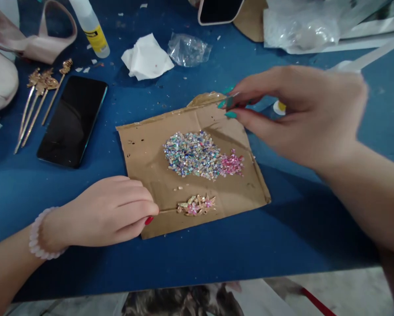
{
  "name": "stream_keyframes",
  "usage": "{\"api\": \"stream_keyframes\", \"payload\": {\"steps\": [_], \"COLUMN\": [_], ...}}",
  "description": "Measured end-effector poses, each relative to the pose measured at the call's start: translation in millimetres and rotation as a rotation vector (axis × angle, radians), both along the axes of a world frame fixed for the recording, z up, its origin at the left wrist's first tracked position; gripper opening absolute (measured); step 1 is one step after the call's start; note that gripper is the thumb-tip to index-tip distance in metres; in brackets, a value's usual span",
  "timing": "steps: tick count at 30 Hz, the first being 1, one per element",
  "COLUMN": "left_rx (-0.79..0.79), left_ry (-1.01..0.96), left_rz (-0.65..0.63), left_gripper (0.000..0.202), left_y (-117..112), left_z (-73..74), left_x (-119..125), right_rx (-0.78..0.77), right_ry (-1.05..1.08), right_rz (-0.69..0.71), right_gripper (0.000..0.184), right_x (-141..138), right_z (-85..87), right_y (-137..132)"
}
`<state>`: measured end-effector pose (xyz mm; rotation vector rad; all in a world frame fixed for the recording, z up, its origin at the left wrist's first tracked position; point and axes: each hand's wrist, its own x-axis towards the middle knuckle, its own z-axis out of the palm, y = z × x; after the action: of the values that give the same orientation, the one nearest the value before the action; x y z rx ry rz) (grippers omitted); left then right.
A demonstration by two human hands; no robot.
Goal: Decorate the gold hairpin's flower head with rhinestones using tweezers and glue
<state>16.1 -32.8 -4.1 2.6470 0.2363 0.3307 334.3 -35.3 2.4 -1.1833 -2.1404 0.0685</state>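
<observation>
A torn piece of brown cardboard (pixel 144 145) lies on the blue table. On it sits a pile of iridescent stone chips (pixel 192 154) with a small pink heap (pixel 231 163) at its right. My left hand (pixel 108 210) pinches the thin stem of a gold hairpin whose decorated head (pixel 197 205) rests on the cardboard's near part. My right hand (pixel 302 114) hovers above the cardboard's far right corner, fingertips pinched together on something too small to name. Behind that hand a small white and yellow item (pixel 279 107) shows partly.
A black phone (pixel 72 120) lies at the left, beside several gold hairpins (pixel 35 101). A glue bottle (pixel 91 26), a crumpled tissue (pixel 147 57), a small clear bag (pixel 188 49), a second device (pixel 218 11) and plastic wrapping (pixel 302 26) sit at the back.
</observation>
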Motion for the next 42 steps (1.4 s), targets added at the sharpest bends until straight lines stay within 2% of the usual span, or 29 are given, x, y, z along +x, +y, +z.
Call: {"api": "stream_keyframes", "payload": {"steps": [2,4,7,9,14,25,28,32,36,42], "left_rx": [0.004,0.002,-0.005,-0.01,-0.008,0.012,0.023,0.023,0.004,-0.045], "left_ry": [0.005,0.008,0.011,0.013,0.027,0.025,0.026,0.03,0.06,0.11], "left_rz": [-0.019,-0.029,-0.032,-0.034,-0.042,-0.043,-0.053,-0.06,-0.064,-0.021], "left_gripper": [0.017,0.017,0.016,0.016,0.016,0.017,0.019,0.024,0.023,0.013], "left_y": [0.4,1.0,1.5,1.5,1.5,1.6,2.1,3.1,3.7,2.5], "left_z": [1.5,2.5,1.8,0.5,0.0,0.3,0.6,1.1,-2.7,-5.6], "left_x": [0.1,-0.1,-0.4,-0.5,-0.5,-0.9,-0.4,0.7,-2.1,-4.6], "right_rx": [-0.092,-0.206,-0.327,-0.351,-0.364,-0.372,-0.426,-0.532,-0.546,-0.501], "right_ry": [0.225,0.29,0.237,0.185,0.187,0.323,0.445,0.525,0.507,0.346], "right_rz": [0.029,0.056,0.261,0.346,0.333,0.365,0.325,0.327,0.37,0.455], "right_gripper": [0.015,0.011,0.01,0.01,0.006,0.01,0.006,0.011,0.017,0.021], "right_x": [-7.5,-14.8,-23.4,-27.6,-34.5,-33.7,-33.4,-35.4,-33.4,-21.0], "right_z": [6.7,12.1,15.0,13.3,6.8,12.4,10.2,9.1,9.8,10.2], "right_y": [-9.5,-17.3,-24.0,-26.5,-34.4,-35.4,-37.9,-41.8,-40.7,-37.5]}}
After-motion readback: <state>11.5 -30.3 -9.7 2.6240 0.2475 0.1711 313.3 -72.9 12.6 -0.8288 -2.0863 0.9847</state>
